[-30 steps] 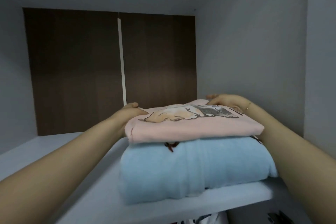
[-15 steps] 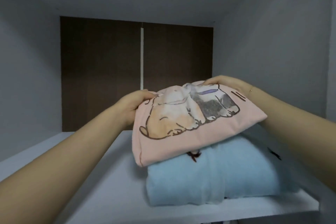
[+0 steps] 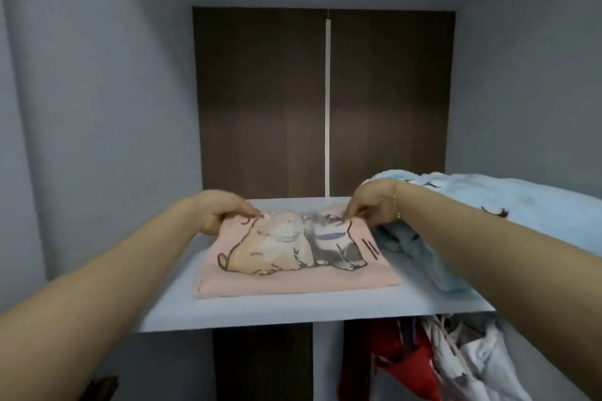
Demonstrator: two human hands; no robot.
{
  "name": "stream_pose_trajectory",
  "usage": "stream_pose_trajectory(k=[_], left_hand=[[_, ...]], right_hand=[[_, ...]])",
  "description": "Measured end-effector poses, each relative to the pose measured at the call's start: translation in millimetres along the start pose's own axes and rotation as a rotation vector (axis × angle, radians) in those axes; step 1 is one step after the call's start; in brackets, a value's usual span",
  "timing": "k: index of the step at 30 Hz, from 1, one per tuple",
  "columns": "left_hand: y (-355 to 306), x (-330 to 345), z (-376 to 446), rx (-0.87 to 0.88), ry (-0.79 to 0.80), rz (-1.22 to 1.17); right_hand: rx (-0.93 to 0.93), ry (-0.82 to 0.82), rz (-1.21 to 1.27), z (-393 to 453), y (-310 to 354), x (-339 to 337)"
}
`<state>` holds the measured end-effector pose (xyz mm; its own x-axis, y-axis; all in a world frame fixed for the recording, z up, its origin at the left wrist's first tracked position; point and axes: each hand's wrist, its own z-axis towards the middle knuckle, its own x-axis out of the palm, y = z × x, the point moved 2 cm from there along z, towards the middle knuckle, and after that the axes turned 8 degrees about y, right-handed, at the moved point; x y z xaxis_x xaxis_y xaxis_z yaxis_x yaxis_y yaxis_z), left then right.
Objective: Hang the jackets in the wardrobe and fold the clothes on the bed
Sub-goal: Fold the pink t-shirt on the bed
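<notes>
A folded pink shirt (image 3: 293, 280) printed with two cartoon animals lies flat on the white wardrobe shelf (image 3: 293, 309). My left hand (image 3: 221, 210) pinches its far left corner. My right hand (image 3: 371, 203) pinches its far right corner. To the right of the shirt on the same shelf sits a folded light blue fleece garment (image 3: 508, 205), partly behind my right forearm.
The shelf sits in a white wardrobe compartment with a dark brown back panel (image 3: 260, 101). Below the shelf on the right hang a red garment (image 3: 400, 365) and a white one (image 3: 482, 365). A white divider (image 3: 327, 361) stands under the shelf.
The pink shirt was lifted off the blue garment and moved left; it now lies on the bare shelf beside it. Both hands moved with it, still holding its far corners.
</notes>
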<state>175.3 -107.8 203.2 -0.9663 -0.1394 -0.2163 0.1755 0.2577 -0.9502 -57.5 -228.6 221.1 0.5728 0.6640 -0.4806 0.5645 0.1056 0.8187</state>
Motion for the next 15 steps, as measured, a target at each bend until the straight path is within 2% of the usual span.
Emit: stream_pose_trajectory(k=[1,3,5,6,8,9,11,15], left_hand=[[19,-5,7,-0.073,-0.038,0.140],[28,-6,11,-0.069,-0.173,0.364],[0,-1,14,-0.015,-0.341,0.745],[-12,12,9,0.013,-0.360,0.924],[-23,36,14,0.099,-0.288,1.104],[-17,46,21,0.127,-0.218,1.145],[9,61,30,0.049,-0.073,1.181],[38,60,40,0.002,-0.031,1.113]], right_hand=[[0.054,-0.092,-0.195,3,-9,7],[0.085,-0.278,-0.551,5,-20,24],[-0.067,-0.401,-0.572,-1,-11,29],[-0.166,-0.420,-0.528,-6,-5,33],[-0.296,-0.377,-0.547,-10,-3,49],[-0.294,-0.310,-0.617,-8,-8,60],[-0.235,-0.184,-0.787,-1,-23,82],[-0.210,-0.200,-0.802,11,-38,89]])
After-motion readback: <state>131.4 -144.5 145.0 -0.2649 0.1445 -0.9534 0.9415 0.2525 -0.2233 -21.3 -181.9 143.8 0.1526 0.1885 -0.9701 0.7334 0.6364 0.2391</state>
